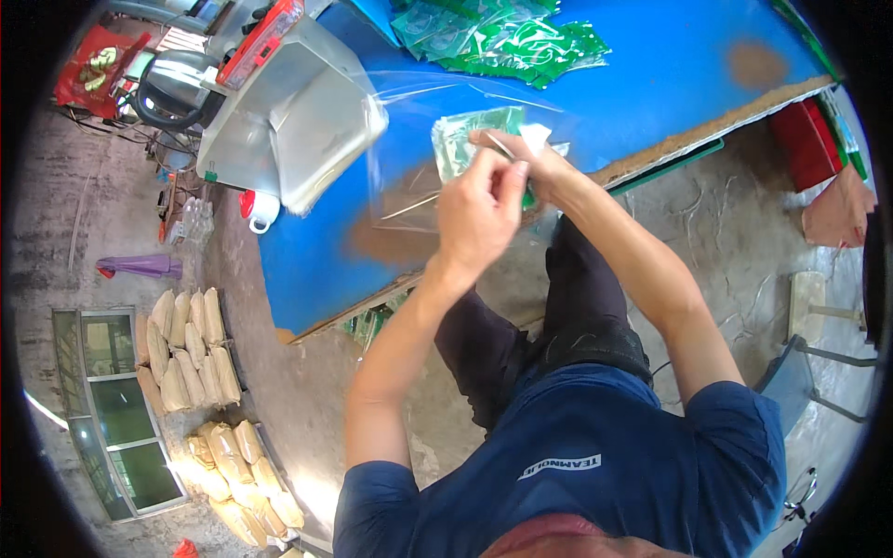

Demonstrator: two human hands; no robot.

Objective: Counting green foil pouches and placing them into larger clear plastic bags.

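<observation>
Two hands [476, 212] [547, 169] close together over green packet [454, 151], grip unclear; worn blue table [651, 84], tan sacks [193, 358] near window [121, 400]

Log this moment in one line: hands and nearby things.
left hand: close to right hand | grips: unclear | green-silver packet: beside hands | clear plastic: on blue table

Premises present as a rough-finished workshop. Evidence: blue-topped surface [670, 74], worn brown along its near edge; heaped green-and-clear plastic packets [507, 42] upon it; bulky tan elongated sacks [191, 349] grouped beyond its near left corner; bare, marked grey concrete floor [693, 242].
</observation>
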